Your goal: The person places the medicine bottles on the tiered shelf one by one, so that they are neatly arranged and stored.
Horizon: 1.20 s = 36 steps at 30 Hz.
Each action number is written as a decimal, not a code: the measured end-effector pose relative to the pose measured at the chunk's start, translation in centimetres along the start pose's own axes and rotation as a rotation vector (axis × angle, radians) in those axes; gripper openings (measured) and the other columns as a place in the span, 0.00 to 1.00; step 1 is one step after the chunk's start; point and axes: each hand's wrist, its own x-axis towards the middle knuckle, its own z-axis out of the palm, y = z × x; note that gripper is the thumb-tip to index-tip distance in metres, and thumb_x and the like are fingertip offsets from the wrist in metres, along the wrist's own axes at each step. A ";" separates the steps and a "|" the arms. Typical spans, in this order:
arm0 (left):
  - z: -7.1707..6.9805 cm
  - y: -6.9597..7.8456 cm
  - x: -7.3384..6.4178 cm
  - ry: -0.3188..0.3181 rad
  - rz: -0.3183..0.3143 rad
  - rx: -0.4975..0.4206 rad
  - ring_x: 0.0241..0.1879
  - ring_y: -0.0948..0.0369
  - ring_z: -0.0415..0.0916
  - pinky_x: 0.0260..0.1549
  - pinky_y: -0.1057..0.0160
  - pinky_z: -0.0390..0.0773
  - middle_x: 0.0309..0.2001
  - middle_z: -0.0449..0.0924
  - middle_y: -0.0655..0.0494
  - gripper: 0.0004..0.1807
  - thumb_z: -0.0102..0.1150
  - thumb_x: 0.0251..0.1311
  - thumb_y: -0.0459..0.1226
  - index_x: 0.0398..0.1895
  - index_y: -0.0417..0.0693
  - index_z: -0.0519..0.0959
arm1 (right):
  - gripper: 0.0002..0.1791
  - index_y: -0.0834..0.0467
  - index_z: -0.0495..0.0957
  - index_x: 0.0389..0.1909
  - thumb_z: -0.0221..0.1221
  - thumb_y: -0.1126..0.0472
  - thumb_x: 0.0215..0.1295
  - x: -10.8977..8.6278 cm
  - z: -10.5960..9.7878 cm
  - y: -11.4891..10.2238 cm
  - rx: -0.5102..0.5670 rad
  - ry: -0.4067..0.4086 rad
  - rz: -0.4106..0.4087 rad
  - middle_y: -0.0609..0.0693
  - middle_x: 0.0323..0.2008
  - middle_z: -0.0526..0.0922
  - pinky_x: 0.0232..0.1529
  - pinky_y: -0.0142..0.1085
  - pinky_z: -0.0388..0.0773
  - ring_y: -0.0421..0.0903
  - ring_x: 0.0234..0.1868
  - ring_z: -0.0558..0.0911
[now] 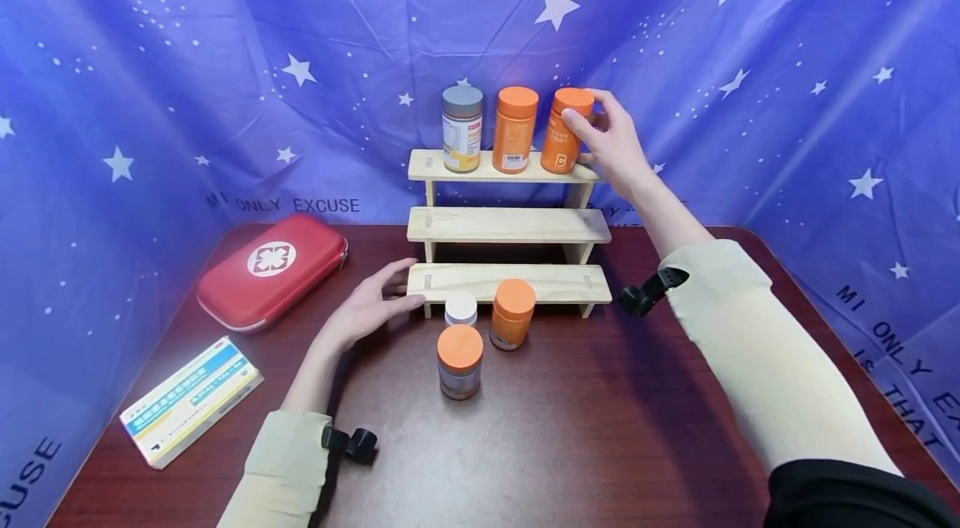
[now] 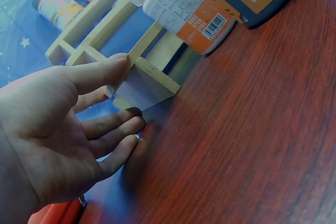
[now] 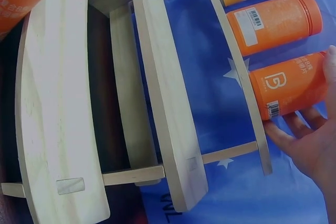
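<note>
A three-step wooden display stand (image 1: 510, 225) stands on the table. My right hand (image 1: 617, 143) holds an orange pill bottle (image 1: 561, 141) at the right end of the top step, thumb in front and fingers at its side and back. To its left on that step are another orange bottle (image 1: 515, 132) and a grey-capped bottle (image 1: 462, 132). My left hand (image 1: 372, 301) pinches the left end of the lowest step between thumb and index finger; its other fingers extend loosely beside the stand's leg (image 2: 149, 90).
Before the stand are a white-capped bottle (image 1: 461, 309), an orange bottle (image 1: 513, 316) and an orange-capped grey bottle (image 1: 460, 363). A red first-aid case (image 1: 300, 266) and a medicine box (image 1: 191, 403) lie at left. A starry blue curtain (image 1: 480, 12) hangs behind.
</note>
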 end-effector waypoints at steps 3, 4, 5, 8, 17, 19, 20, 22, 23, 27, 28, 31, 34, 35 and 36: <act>0.0 0.0 0.0 0.001 -0.003 0.001 0.68 0.43 0.73 0.69 0.43 0.73 0.70 0.73 0.38 0.41 0.66 0.67 0.42 0.79 0.46 0.60 | 0.29 0.42 0.68 0.70 0.62 0.47 0.71 0.0 0.1 0.1 -0.010 -0.003 -0.003 0.45 0.51 0.75 0.65 0.64 0.75 0.47 0.58 0.77; 0.0 0.0 0.0 0.001 -0.002 0.002 0.68 0.43 0.73 0.69 0.43 0.73 0.70 0.72 0.38 0.41 0.66 0.67 0.42 0.79 0.46 0.60 | 0.29 0.42 0.68 0.70 0.62 0.47 0.72 0.0 0.1 0.1 -0.013 -0.004 -0.003 0.45 0.52 0.75 0.65 0.64 0.75 0.48 0.58 0.77; 0.0 0.0 0.0 0.000 0.001 0.004 0.68 0.42 0.73 0.69 0.43 0.73 0.70 0.72 0.38 0.41 0.66 0.67 0.42 0.79 0.45 0.60 | 0.29 0.42 0.67 0.71 0.62 0.47 0.72 0.0 0.1 0.1 -0.015 -0.005 -0.002 0.46 0.52 0.75 0.65 0.64 0.75 0.48 0.59 0.77; 0.0 0.0 0.0 -0.001 0.007 0.004 0.68 0.42 0.73 0.68 0.43 0.73 0.70 0.72 0.38 0.40 0.66 0.67 0.41 0.79 0.44 0.60 | 0.29 0.41 0.66 0.71 0.61 0.46 0.72 -0.1 0.0 0.2 -0.033 -0.004 -0.002 0.45 0.52 0.75 0.65 0.64 0.75 0.48 0.59 0.77; 0.0 0.0 0.1 0.003 0.007 0.014 0.67 0.43 0.74 0.68 0.43 0.73 0.69 0.73 0.38 0.40 0.66 0.67 0.42 0.79 0.46 0.60 | 0.31 0.47 0.66 0.72 0.61 0.44 0.72 -0.2 0.2 0.2 -0.059 0.005 0.008 0.45 0.52 0.75 0.66 0.60 0.75 0.46 0.61 0.76; 0.0 0.0 0.1 0.007 0.002 0.009 0.67 0.43 0.74 0.68 0.43 0.73 0.69 0.73 0.39 0.40 0.66 0.67 0.42 0.79 0.47 0.61 | 0.32 0.48 0.65 0.73 0.61 0.45 0.72 -0.3 0.2 0.2 -0.058 0.002 0.003 0.45 0.53 0.74 0.67 0.60 0.75 0.47 0.62 0.76; 0.0 0.0 0.1 0.006 0.004 0.011 0.67 0.43 0.74 0.68 0.43 0.73 0.69 0.73 0.39 0.40 0.66 0.67 0.42 0.79 0.47 0.60 | 0.32 0.48 0.65 0.73 0.60 0.45 0.72 -0.3 0.3 0.2 -0.059 0.000 0.004 0.45 0.53 0.75 0.67 0.60 0.75 0.47 0.62 0.75; 0.0 0.0 0.0 0.006 -0.001 0.010 0.68 0.43 0.74 0.68 0.43 0.73 0.69 0.73 0.39 0.40 0.66 0.67 0.42 0.79 0.47 0.61 | 0.32 0.48 0.65 0.73 0.60 0.44 0.73 -0.3 0.3 0.2 -0.063 -0.004 0.004 0.45 0.53 0.75 0.68 0.60 0.75 0.47 0.62 0.75; 0.1 0.0 0.0 0.006 -0.001 0.012 0.68 0.43 0.74 0.68 0.43 0.73 0.69 0.73 0.38 0.40 0.66 0.67 0.42 0.79 0.47 0.60 | 0.32 0.48 0.65 0.73 0.60 0.44 0.73 -0.3 0.3 0.3 -0.066 -0.008 0.002 0.45 0.53 0.75 0.68 0.60 0.75 0.47 0.62 0.76; 0.1 -0.1 0.0 0.008 -0.003 0.021 0.68 0.43 0.74 0.68 0.43 0.72 0.69 0.73 0.38 0.40 0.66 0.67 0.42 0.79 0.46 0.60 | 0.31 0.48 0.68 0.72 0.61 0.45 0.72 -0.4 0.1 0.5 -0.044 0.001 0.003 0.43 0.49 0.76 0.67 0.59 0.76 0.45 0.59 0.77; 0.2 -0.1 0.1 0.008 -0.002 0.020 0.68 0.43 0.74 0.69 0.43 0.72 0.69 0.73 0.38 0.40 0.66 0.67 0.42 0.79 0.46 0.60 | 0.30 0.48 0.69 0.71 0.62 0.46 0.72 -0.4 0.0 0.6 -0.033 0.008 0.002 0.43 0.48 0.76 0.66 0.58 0.77 0.44 0.57 0.77; 0.2 -0.2 0.1 0.008 0.003 0.019 0.68 0.42 0.73 0.69 0.42 0.71 0.69 0.73 0.38 0.40 0.66 0.68 0.42 0.79 0.46 0.61 | 0.29 0.48 0.72 0.69 0.63 0.47 0.71 -0.5 -0.2 0.7 -0.016 0.025 -0.001 0.43 0.46 0.77 0.63 0.54 0.81 0.43 0.55 0.78; 0.2 -0.1 0.1 0.009 0.010 0.015 0.68 0.42 0.73 0.69 0.42 0.72 0.69 0.73 0.37 0.40 0.65 0.68 0.42 0.79 0.45 0.60 | 0.29 0.47 0.73 0.69 0.65 0.47 0.70 -0.5 -0.2 0.8 -0.006 0.023 -0.003 0.43 0.47 0.79 0.63 0.53 0.81 0.43 0.55 0.78; 0.1 -0.1 0.1 0.011 0.006 0.013 0.68 0.42 0.73 0.69 0.42 0.72 0.69 0.73 0.37 0.40 0.66 0.68 0.42 0.79 0.45 0.60 | 0.29 0.47 0.73 0.69 0.65 0.47 0.69 -0.5 -0.2 0.8 -0.005 0.019 -0.003 0.43 0.47 0.79 0.63 0.53 0.81 0.44 0.56 0.79; 0.1 0.0 0.0 0.011 0.003 0.009 0.68 0.42 0.73 0.69 0.42 0.72 0.69 0.73 0.38 0.40 0.66 0.67 0.42 0.79 0.46 0.60 | 0.29 0.48 0.73 0.69 0.65 0.48 0.69 -0.5 -0.2 0.8 0.003 0.015 0.000 0.44 0.48 0.79 0.64 0.54 0.80 0.45 0.57 0.79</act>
